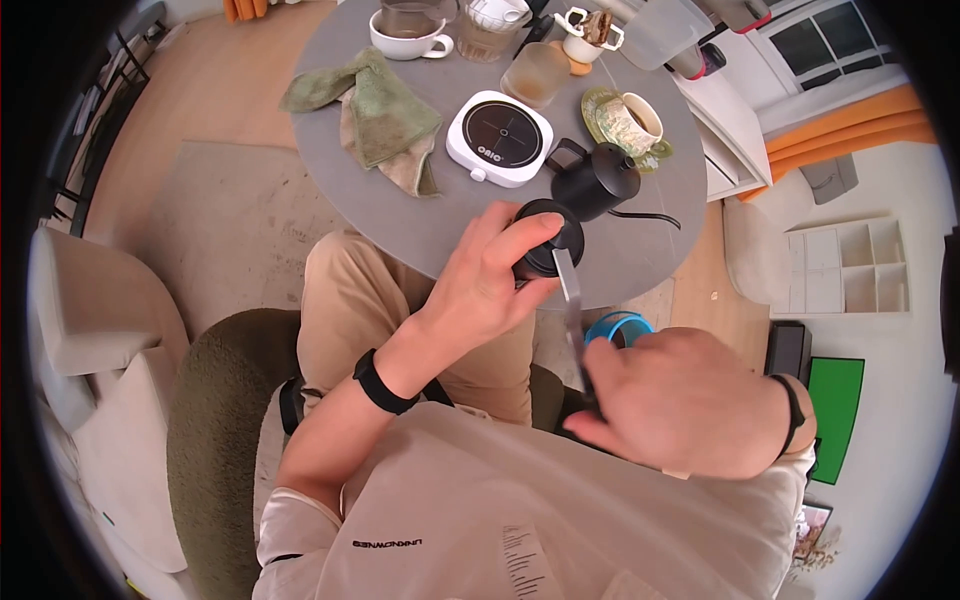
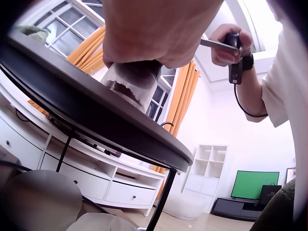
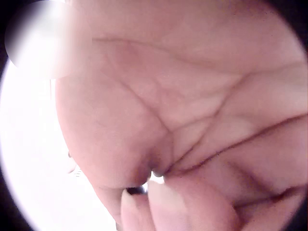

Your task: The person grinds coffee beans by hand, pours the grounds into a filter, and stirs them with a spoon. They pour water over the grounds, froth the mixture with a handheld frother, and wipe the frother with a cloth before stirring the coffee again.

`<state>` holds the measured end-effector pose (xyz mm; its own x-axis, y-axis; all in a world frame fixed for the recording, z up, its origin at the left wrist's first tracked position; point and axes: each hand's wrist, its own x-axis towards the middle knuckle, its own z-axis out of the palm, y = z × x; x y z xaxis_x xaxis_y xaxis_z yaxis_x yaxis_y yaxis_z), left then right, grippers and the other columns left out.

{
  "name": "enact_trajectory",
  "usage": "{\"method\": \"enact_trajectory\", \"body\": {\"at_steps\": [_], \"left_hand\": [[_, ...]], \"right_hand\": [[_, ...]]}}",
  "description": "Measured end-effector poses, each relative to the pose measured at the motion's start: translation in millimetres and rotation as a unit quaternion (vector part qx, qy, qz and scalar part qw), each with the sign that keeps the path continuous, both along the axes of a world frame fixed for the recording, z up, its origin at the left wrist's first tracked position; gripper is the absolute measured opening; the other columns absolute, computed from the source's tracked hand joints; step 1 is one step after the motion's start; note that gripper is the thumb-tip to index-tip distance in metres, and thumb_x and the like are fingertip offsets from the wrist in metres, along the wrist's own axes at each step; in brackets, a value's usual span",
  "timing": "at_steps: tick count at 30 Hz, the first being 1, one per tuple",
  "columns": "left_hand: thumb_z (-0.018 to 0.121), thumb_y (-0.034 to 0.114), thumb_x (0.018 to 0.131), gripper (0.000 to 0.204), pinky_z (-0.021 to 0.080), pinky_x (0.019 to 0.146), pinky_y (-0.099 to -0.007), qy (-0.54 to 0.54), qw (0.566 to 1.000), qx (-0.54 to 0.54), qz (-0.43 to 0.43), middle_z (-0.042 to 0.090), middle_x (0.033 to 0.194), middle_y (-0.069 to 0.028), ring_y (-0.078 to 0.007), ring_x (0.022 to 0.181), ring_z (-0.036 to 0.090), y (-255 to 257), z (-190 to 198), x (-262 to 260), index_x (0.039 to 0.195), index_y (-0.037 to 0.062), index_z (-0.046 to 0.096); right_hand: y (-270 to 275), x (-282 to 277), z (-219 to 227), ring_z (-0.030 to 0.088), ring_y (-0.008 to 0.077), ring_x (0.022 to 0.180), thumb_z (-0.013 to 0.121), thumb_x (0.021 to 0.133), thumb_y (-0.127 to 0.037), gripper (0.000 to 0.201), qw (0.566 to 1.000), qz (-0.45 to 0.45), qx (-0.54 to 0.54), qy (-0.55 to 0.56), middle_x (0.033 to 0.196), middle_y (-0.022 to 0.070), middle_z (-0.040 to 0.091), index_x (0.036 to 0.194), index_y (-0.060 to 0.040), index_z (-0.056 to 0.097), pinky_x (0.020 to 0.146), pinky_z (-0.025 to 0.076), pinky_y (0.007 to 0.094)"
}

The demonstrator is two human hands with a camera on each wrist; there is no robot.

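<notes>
Apparently "ORIC" on the white hot plate (image 1: pixel 500 138) atop the table (image 1: pixel 635 262); seemingly "UNKNOWNES" on the shirt (image 1: pixel 450 480) near the table.

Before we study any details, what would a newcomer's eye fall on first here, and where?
Probably the two hands at the table's near edge: the left hand grips a dark round device, the right hand its metal crank. Beyond, the white hotplate-like unit sits between the green cloth and black kettle. The bright green screen glows far right.
</notes>
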<state>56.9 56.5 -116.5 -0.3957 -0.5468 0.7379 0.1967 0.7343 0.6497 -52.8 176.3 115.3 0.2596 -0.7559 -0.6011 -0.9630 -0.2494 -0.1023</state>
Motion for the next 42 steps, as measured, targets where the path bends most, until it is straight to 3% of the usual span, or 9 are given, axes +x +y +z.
{"method": "enact_trajectory", "body": {"at_steps": [7,13,17,19,21,27,34,38,42], "left_hand": [[0.083,-0.001,0.081,0.073,0.052,0.082,-0.0481,0.083,0.995,0.037,-0.033,0.059,0.117,-0.0192,-0.0387,0.096,0.06,1,-8,-9,0.144,0.013,0.047],[0.085,-0.001,0.087,0.091,0.057,0.093,-0.0312,0.106,0.932,0.345,-0.043,0.064,0.119,-0.009,-0.0174,0.109,0.067,33,21,-5,0.158,0.0077,0.029],[0.087,0.005,0.087,0.092,0.057,0.091,-0.0295,-0.226,0.95,-0.125,0.175,0.065,0.117,-0.0096,-0.0143,0.11,0.068,9,-36,1,0.156,0.0002,0.028],[0.087,0.008,0.088,0.085,0.059,0.089,-0.0317,-0.255,0.951,-0.093,0.147,0.067,0.118,-0.0132,-0.0169,0.108,0.07,7,-30,4,0.151,-0.0024,0.03],[0.085,0.011,0.09,0.074,0.061,0.085,-0.037,-0.105,0.94,0.323,-0.043,0.068,0.121,-0.0195,-0.0232,0.105,0.075,20,18,5,0.142,-0.004,0.035],[0.086,0.01,0.09,0.079,0.06,0.078,-0.0296,-0.052,0.981,0.187,-0.011,0.07,0.11,-0.0125,-0.0168,0.089,0.073,18,5,-3,0.143,-0.0057,0.031],[0.089,0.015,0.086,0.079,0.059,0.089,-0.0414,-0.07,0.974,0.215,-0.018,0.065,0.12,-0.023,-0.0337,0.105,0.073,18,-4,-1,0.14,-0.0089,0.037],[0.09,0.015,0.084,0.079,0.057,0.094,-0.0426,-0.072,0.977,0.198,-0.026,0.064,0.123,-0.0228,-0.0352,0.109,0.07,16,-1,0,0.141,-0.0085,0.04],[0.087,0.009,0.087,0.081,0.06,0.089,-0.0381,-0.071,0.987,0.145,-0.009,0.068,0.12,-0.0191,-0.026,0.102,0.074,14,-1,1,0.144,-0.0066,0.032]], "right_hand": [[-12,45,-23,0.056,0.0152,0.054,0.073,0.08,-0.025,0.023,0.931,0.177,-0.319,-0.024,0.057,0.0008,0.05,0.074,-0.0093,0.058,0.055,0.046,0.0319],[-51,66,-45,0.063,0.0181,0.06,0.075,0.076,-0.021,0.021,0.881,0.235,-0.405,-0.069,0.064,0.0049,0.058,0.083,-0.0068,0.062,0.058,0.045,0.0326],[-101,33,-36,0.067,0.0283,0.064,0.078,0.074,-0.018,0.022,0.864,0.219,-0.402,-0.208,0.067,0.0078,0.061,0.085,-0.0048,0.065,0.063,0.054,0.0416],[-130,7,-31,0.068,0.0334,0.07,0.076,0.077,-0.02,0.022,0.849,0.237,-0.417,-0.22,0.072,0.0121,0.063,0.085,-0.002,0.066,0.068,0.056,0.0442],[-155,-10,-32,0.068,0.0372,0.08,0.071,0.085,-0.027,0.029,0.828,0.269,-0.481,-0.106,0.081,0.0183,0.063,0.086,0.0021,0.064,0.072,0.056,0.0444],[-168,-38,-6,0.069,0.0411,0.085,0.067,0.08,-0.011,0.019,0.957,0.023,-0.288,0.008,0.081,0.0213,0.068,0.093,0.0026,0.069,0.076,0.057,0.0479],[-83,-93,-14,0.071,0.041,0.087,0.075,0.078,-0.011,0.022,0.926,-0.022,-0.358,0.115,0.084,0.0214,0.071,0.097,-0.0019,0.076,0.078,0.057,0.0499],[-26,-65,14,0.071,0.039,0.083,0.082,0.081,-0.02,0.02,0.967,-0.147,-0.144,0.151,0.086,0.0168,0.072,0.094,-0.0059,0.075,0.075,0.056,0.0484],[15,-19,26,0.072,0.0283,0.068,0.074,0.085,-0.013,0.007,0.993,-0.053,-0.087,0.06,0.07,0.0101,0.069,0.083,-0.0066,0.073,0.062,0.054,0.0389]]}}
